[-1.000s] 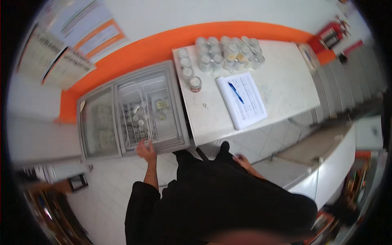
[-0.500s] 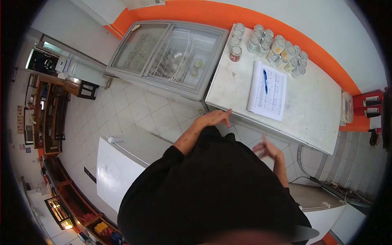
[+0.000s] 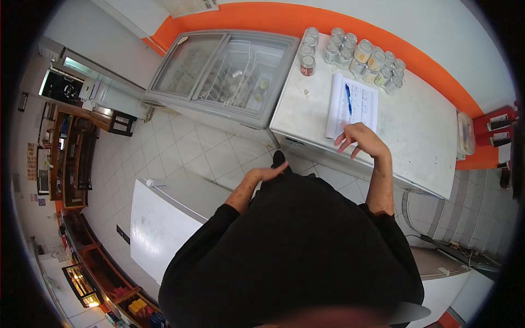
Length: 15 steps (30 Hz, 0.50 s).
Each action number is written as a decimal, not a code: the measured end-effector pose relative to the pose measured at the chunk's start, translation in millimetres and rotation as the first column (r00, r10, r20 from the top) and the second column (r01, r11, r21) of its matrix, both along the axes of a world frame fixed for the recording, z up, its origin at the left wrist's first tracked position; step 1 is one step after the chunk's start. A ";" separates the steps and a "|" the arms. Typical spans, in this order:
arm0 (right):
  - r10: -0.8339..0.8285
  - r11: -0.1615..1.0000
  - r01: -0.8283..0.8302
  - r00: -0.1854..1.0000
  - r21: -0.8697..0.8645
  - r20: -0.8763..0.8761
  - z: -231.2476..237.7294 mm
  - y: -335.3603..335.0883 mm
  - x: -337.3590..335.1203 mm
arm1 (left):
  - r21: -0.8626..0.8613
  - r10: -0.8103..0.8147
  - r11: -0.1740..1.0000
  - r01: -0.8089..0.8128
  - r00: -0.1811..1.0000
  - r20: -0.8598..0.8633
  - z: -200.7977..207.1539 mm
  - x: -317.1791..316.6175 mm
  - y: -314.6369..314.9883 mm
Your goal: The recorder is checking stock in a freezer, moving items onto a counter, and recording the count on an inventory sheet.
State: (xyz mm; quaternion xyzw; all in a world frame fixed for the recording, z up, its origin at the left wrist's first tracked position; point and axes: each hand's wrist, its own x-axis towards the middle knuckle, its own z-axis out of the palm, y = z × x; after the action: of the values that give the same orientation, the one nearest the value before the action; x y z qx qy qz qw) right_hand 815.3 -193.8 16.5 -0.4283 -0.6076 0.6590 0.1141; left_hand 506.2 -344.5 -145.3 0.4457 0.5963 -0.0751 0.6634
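Paper pad [image 3: 365,103] lies partly behind the loosely spread right hand [image 3: 364,139] I watch; left hand [image 3: 269,174] stretches open; freezer [image 3: 232,112] basket [image 3: 246,76] holds indistinct goods.

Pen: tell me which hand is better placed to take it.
Probably the right hand: it appears at the near edge of the paper, nearer the pen, while the left hand is farther back, short of the table.
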 end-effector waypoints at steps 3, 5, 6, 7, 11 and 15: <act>-0.438 0.784 -0.174 0.525 0.595 0.730 -41.9 18.2 3.6 | 0.133 0.002 0.991 -0.020 0.990 0.139 -101.9 -20.6 -42.7; -0.572 0.638 -0.017 0.659 0.770 0.489 -111.1 53.4 40.2 | 0.063 0.110 0.989 -0.132 0.955 0.276 -100.7 -32.5 -40.6; -0.628 0.640 0.065 0.618 0.765 0.472 -123.9 61.9 49.7 | -0.156 0.208 0.972 -0.174 0.950 0.232 -68.5 -30.5 -34.0; -0.666 0.634 0.132 0.593 0.762 0.452 -125.8 69.8 46.2 | -0.115 0.163 0.982 -0.149 0.978 0.127 -53.2 -32.4 -39.9; -0.632 0.734 0.278 0.613 0.620 0.474 -135.7 114.9 36.6 | -0.159 0.059 0.984 -0.085 0.985 -0.159 -9.9 -34.3 -26.5; -0.590 0.775 0.211 0.579 0.596 0.563 -150.2 139.4 10.0 | 0.158 -0.015 0.986 0.043 0.984 -0.176 -25.1 -43.0 -11.3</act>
State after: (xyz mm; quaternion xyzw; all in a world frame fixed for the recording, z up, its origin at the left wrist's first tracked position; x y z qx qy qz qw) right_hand 825.3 -54.4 -133.6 -0.7413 -0.6229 0.2221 0.1148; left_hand 463.2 -355.8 -170.5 0.4982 0.6498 -0.0750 0.5691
